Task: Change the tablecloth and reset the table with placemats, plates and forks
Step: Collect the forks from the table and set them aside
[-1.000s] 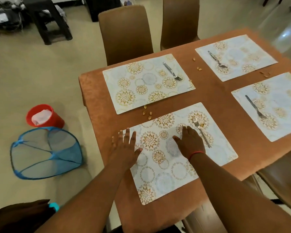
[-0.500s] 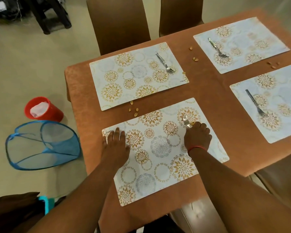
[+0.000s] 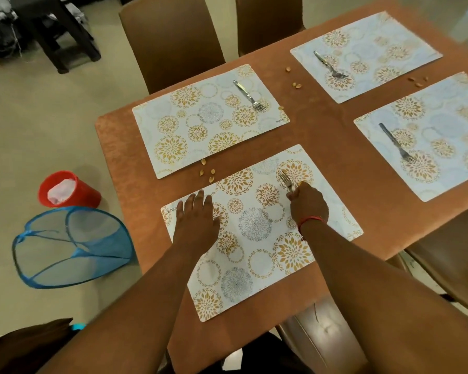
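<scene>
A person leans over a dining surface [image 3: 322, 130] draped in an orange-brown tablecloth [image 3: 114, 147], where four floral placemats are laid out, each with a fork on it. The left hand [image 3: 196, 225] lies flat, fingers straight and together, on the left part of the nearest placemat [image 3: 257, 233]. The right hand [image 3: 310, 203], a red thread at its wrist, has its fingers curled around the handle of the nearest fork [image 3: 285, 179], whose tines point away from the person. The far-left placemat [image 3: 200, 122], the far-right placemat [image 3: 368, 52] and the right-hand placemat [image 3: 430, 136] sit apart from one another, with small tan shell-like scraps [image 3: 208, 171] scattered on the cloth between them. Two brown chairs [image 3: 170, 41] stand pushed against the far edge. On the pale floor to the left stand a red bin [image 3: 68, 188] with a white liner and a blue mesh hamper [image 3: 70, 247] tipped on its side.
</scene>
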Demonstrator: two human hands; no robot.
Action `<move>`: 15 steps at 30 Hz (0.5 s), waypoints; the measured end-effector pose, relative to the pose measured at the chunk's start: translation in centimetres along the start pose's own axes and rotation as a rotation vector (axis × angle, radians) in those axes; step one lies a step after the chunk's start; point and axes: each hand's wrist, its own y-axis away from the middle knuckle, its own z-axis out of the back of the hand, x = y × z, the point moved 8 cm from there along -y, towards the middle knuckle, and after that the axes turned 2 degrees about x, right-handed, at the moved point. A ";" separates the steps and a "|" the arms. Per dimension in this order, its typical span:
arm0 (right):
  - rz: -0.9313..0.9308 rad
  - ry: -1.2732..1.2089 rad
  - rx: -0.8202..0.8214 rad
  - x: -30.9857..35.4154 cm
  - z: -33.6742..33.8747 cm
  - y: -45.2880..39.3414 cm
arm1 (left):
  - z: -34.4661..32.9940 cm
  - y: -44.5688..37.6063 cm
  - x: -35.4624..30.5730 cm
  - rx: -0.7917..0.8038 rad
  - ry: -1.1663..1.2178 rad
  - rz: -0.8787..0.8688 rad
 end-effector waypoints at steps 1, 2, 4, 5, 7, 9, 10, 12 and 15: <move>-0.011 -0.090 0.001 0.2 0.1 0.7 | 0.4 0.0 -0.5 -0.035 0.059 -0.023; -0.025 -0.194 0.011 0.4 -0.1 1.4 | 0.7 -0.1 -1.0 -0.052 0.154 -0.034; -0.041 -0.402 0.028 1.1 -0.1 3.8 | 1.3 0.3 -2.2 -0.019 0.428 -0.011; -0.038 -0.481 0.034 1.4 0.0 5.4 | 1.3 0.4 -2.9 0.029 0.565 0.018; -0.013 -0.573 0.060 2.3 0.1 7.9 | 1.1 0.6 -4.8 0.153 0.767 0.062; -0.009 -0.636 0.050 2.6 0.6 11.1 | 1.3 1.9 -7.3 0.283 0.986 0.054; -0.019 -0.684 0.047 2.6 0.7 12.5 | 1.3 2.8 -8.5 0.348 1.104 0.056; -0.044 -0.730 0.036 2.1 0.7 15.1 | 1.3 4.6 -10.4 0.429 1.286 0.055; -0.101 -0.796 -0.008 -0.2 1.7 19.3 | 1.0 7.8 -13.0 0.528 1.392 0.051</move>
